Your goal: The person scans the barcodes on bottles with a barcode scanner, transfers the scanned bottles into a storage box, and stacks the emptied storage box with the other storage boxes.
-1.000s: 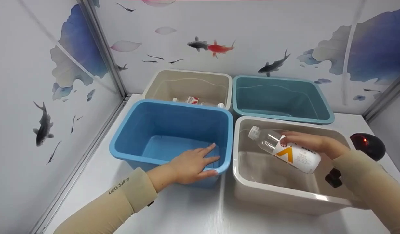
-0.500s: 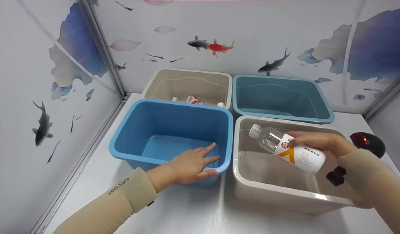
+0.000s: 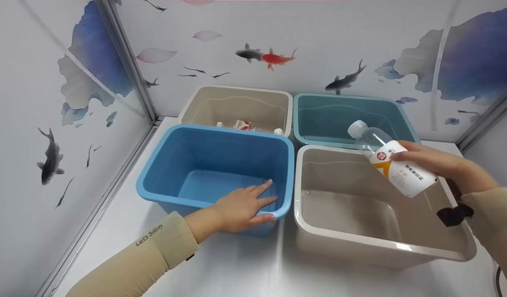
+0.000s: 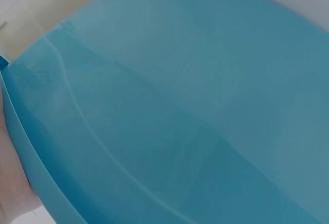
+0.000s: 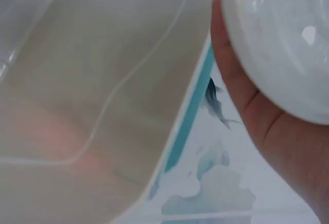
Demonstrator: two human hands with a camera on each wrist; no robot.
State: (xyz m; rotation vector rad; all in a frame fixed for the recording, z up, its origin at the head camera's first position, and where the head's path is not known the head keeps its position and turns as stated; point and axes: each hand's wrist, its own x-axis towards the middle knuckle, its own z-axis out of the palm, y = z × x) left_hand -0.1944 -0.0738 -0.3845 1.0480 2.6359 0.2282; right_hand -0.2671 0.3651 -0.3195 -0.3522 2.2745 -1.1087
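Observation:
My right hand [image 3: 439, 163] grips a clear plastic bottle [image 3: 406, 171] with a white label and white cap, tilted with its cap toward the back left. It hangs above the right rear part of the front beige bin [image 3: 360, 241], its neck overlapping the teal bin [image 3: 332, 108] in the head view. Up close in the right wrist view, the bottle's round base [image 5: 288, 44] lies against the fingers. My left hand [image 3: 239, 210] rests on the near rim of the blue bin [image 3: 140, 181], fingers spread and straight over the inside.
Behind the blue bin, another beige bin [image 3: 237, 90] contains a bottle with a red-and-white label [image 3: 242, 125] and white caps. The four-sided group stands on a white table [image 3: 237, 268]. Printed wall panels [image 3: 319, 33] enclose the back and left.
My right hand has lifted the bottle and carried it right and toward the back, from inside the front beige bin to above it. The left hand stays in place.

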